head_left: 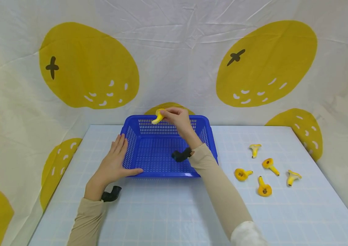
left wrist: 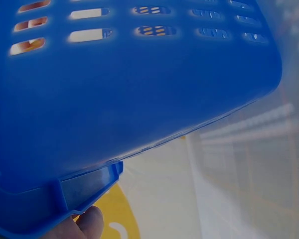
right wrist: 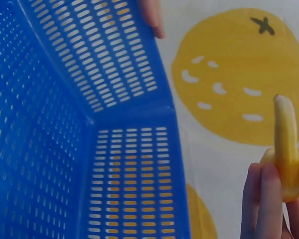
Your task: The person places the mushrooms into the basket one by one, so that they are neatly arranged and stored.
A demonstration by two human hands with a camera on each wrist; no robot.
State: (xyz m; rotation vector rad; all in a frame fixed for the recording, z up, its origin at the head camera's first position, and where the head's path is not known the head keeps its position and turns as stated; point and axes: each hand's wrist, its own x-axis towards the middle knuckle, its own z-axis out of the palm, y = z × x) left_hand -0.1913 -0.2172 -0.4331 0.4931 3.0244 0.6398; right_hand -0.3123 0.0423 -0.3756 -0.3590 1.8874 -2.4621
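Note:
A yellow chanterelle mushroom point(head_left: 158, 117) is pinched between thumb and fingertips of my right hand point(head_left: 177, 119), above the back part of a blue plastic basket point(head_left: 152, 174). In the right wrist view its pale stem point(right wrist: 285, 124) points up and the cap is partly covered by the fingers. My left hand point(head_left: 114, 164) rests at the basket's front left corner, fingers straight along the left rim and thumb lying across the front rim. The left wrist view shows the basket's slotted outer wall point(left wrist: 139, 89) close up.
Several more chanterelles lie on the table right of the basket, among them one mushroom point(head_left: 255, 150) at the back and one mushroom point(head_left: 264, 186) nearest the front. Behind the table point(head_left: 161, 212) hangs a white cloth point(head_left: 174, 68) printed with yellow fruit.

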